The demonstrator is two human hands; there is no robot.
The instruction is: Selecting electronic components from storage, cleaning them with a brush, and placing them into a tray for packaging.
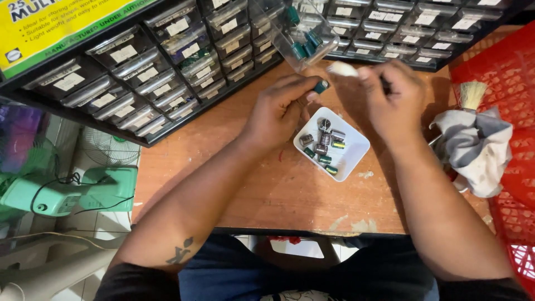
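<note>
My left hand pinches a small teal cylindrical capacitor between thumb and fingers, just above a square white dish. The dish holds several more capacitors, teal and dark grey. My right hand is closed around a small white brush or cloth tip that points toward the held capacitor. A clear plastic drawer holding teal capacitors sits pulled out and tilted just beyond both hands.
Two black cabinets of small clear labelled drawers line the far edge of the wooden table. A grey rag with a bristle brush lies on a red plastic crate at right. A green fan stands on the floor at left.
</note>
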